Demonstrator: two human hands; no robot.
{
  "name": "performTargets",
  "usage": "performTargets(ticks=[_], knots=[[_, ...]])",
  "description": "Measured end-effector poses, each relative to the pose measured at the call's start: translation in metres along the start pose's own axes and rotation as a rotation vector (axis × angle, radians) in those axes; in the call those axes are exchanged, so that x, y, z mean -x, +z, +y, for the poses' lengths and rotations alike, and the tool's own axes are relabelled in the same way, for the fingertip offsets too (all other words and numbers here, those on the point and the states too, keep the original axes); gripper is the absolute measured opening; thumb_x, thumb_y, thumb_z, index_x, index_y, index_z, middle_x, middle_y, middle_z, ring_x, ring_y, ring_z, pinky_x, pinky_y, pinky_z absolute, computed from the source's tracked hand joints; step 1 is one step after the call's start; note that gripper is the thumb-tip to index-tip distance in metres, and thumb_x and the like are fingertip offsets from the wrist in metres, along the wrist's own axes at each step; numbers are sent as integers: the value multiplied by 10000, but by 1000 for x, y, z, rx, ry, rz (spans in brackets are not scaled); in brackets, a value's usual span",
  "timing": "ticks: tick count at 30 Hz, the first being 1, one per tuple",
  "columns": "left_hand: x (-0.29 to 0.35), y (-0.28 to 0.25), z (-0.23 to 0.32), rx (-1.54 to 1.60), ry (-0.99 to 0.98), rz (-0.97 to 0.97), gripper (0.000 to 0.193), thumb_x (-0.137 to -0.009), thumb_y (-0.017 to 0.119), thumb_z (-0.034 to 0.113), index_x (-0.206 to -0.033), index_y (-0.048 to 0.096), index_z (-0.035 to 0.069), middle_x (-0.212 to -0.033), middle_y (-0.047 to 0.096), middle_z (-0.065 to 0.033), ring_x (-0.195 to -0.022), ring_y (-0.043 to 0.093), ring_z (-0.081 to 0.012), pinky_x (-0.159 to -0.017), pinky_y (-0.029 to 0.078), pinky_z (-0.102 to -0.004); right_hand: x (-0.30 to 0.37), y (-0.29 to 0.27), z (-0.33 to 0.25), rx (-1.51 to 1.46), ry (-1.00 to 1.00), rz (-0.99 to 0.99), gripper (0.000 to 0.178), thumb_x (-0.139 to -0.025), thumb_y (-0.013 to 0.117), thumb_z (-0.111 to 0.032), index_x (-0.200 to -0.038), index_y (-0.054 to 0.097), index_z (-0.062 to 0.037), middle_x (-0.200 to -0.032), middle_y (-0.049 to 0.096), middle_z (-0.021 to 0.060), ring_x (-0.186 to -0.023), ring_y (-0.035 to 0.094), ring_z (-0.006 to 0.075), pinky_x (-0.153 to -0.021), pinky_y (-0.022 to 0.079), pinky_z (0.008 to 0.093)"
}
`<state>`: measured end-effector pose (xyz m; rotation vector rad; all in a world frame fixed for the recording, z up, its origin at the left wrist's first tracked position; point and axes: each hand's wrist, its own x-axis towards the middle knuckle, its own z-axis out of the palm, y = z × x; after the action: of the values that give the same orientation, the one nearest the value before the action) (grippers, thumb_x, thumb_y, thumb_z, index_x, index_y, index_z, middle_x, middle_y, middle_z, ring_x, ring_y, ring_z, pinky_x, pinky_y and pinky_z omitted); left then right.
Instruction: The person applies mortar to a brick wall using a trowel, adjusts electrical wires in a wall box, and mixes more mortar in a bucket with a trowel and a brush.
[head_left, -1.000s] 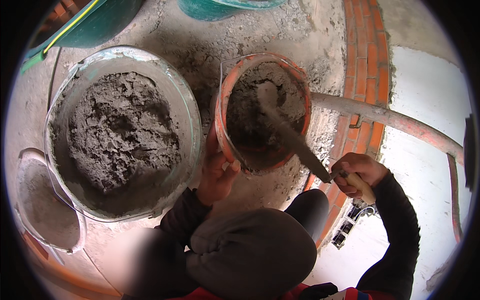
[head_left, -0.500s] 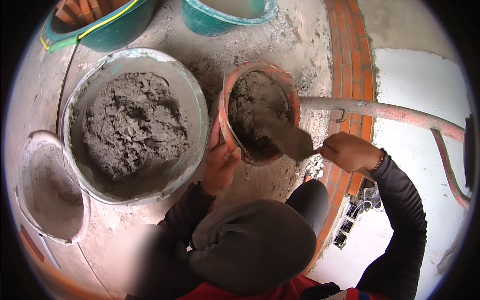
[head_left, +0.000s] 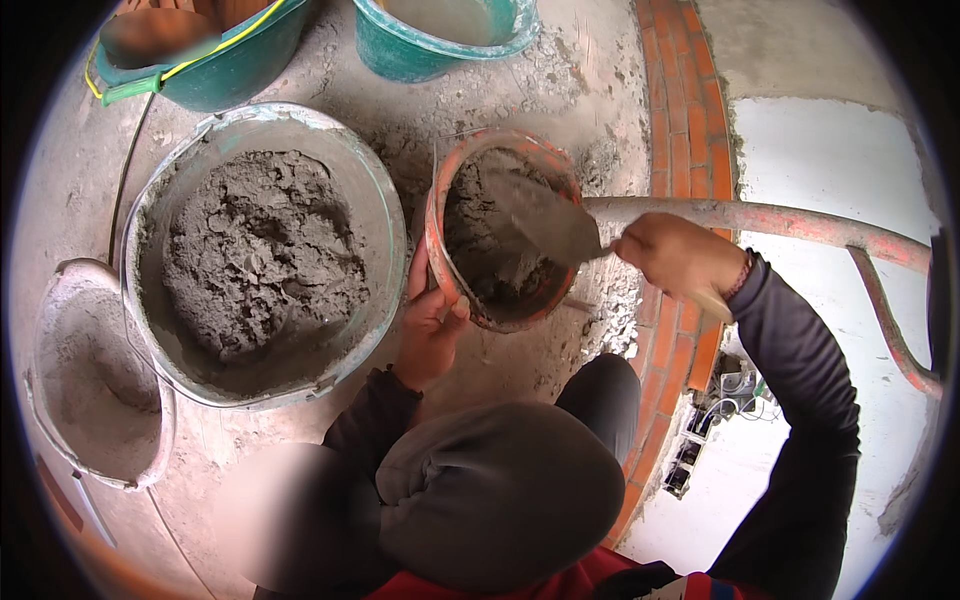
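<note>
My right hand (head_left: 682, 258) is closed round the handle of a trowel (head_left: 548, 221). The trowel's grey blade reaches over the mortar (head_left: 478, 232) inside an orange-red bucket (head_left: 436, 243). My left hand (head_left: 432, 335) grips that bucket's near-left rim, thumb on the outside and the fingers partly hidden between it and the big bucket. Left of it stands the large mortar-caked bucket (head_left: 392, 300), part full of lumpy grey mortar (head_left: 262, 250).
Two green tubs (head_left: 400, 42) stand at the back; the left tub (head_left: 240, 68) holds bricks. A whitish bucket (head_left: 165, 440) lies at far left. An orange-grey metal pole (head_left: 780, 217) crosses the low brick course (head_left: 690, 150) on the right, with electrical boxes (head_left: 684, 455) below.
My right hand and the trowel have moved up and left, bringing the blade further over the mortar in the orange-red bucket. My left hand still holds the rim. The view has shifted slightly.
</note>
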<state>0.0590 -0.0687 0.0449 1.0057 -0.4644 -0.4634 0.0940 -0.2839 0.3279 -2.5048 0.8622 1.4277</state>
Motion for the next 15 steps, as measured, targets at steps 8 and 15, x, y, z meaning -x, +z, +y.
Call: performTargets(ticks=[8,15], knots=[[-3,5,-2,-34,3,-59,489,-1007,564,390,-1080,662,-84,-1638,42,-218,-1510,140,-289,-1157,226,-397,-27,51,13,77,-103,-218,359,-1003,441,-255,-984,619,56,-625,543,116,-432,573,220,-476,501,359],[-6,7,1,22,9,-15,448,-1004,579,359,-1021,655,-82,-1633,39,-229,-1503,153,-299,-1158,212,-396,-16,10,32,-865,177,-167,256,-1002,507,-256,-814,525,-82,-601,467,24,-427,497,128,-354,406,271]])
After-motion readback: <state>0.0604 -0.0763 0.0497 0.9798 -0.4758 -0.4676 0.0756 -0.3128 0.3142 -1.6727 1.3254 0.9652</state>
